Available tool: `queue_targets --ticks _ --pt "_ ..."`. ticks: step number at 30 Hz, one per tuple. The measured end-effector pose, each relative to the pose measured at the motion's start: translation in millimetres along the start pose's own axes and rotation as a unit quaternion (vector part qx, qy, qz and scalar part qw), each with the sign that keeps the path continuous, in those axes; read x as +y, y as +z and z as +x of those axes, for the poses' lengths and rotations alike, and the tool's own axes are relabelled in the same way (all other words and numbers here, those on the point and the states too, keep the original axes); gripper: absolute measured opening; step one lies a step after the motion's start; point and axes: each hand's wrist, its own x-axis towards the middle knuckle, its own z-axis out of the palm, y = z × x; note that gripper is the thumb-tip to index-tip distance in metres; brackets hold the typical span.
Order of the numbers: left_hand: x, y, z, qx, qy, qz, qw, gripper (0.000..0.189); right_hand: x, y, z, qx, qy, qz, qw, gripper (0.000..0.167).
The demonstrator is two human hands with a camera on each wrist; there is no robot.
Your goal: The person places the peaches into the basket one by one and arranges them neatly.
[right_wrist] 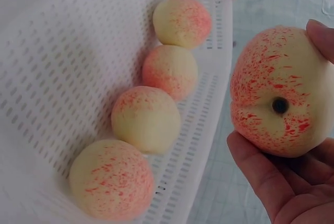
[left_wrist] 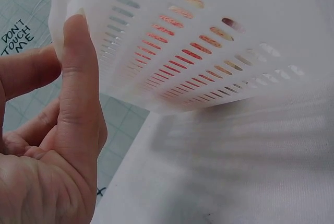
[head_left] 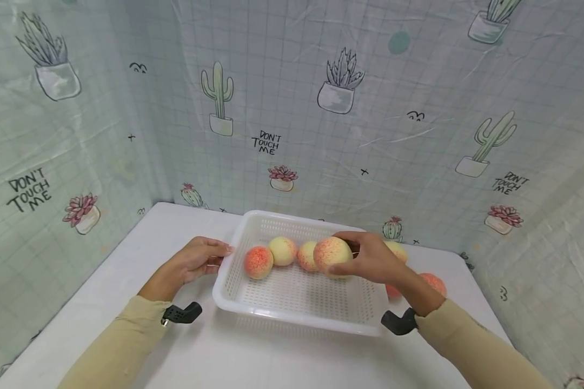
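A white perforated plastic basket (head_left: 292, 310) stands on the table with several peaches inside. My left hand (head_left: 197, 260) pinches its left rim; in the left wrist view the thumb (left_wrist: 78, 83) lies along the outside wall. My right hand (head_left: 373, 258) grips a yellow peach with red speckles (right_wrist: 282, 93), its dark stem hollow facing the right wrist camera. In the head view this peach is above the basket's right half and partly covers another one below. Among those in the basket are a redder peach (head_left: 258, 262) and a pale yellow peach (head_left: 283, 251).
Right of the basket, partly hidden by my right arm, lie a yellowish peach (head_left: 397, 250), a red peach (head_left: 434, 283) and another red peach (head_left: 392, 292). A cactus-print curtain (head_left: 292, 108) hangs behind the white table (head_left: 272, 362) and along both sides.
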Motion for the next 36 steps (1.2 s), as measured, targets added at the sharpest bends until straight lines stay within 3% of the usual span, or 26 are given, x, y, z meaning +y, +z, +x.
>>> queue_targets --ticks 14,21,36 --pt "-1.9 1.6 -1.7 -0.004 0.009 -0.004 0.9999 0.046 -5.2 16.0 25.8 -0.034 -0.024 0.013 0.999 0.059" --pt "1.2 2.5 -2.9 -0.006 0.011 -0.007 0.9999 0.044 -6.5 23.1 38.6 -0.036 -0.04 -0.011 0.9985 0.056" --pt "-2.2 2.3 -3.3 0.0 0.014 -0.008 0.9999 0.046 -5.3 42.8 50.8 -0.062 -0.038 -0.008 0.9973 0.06"
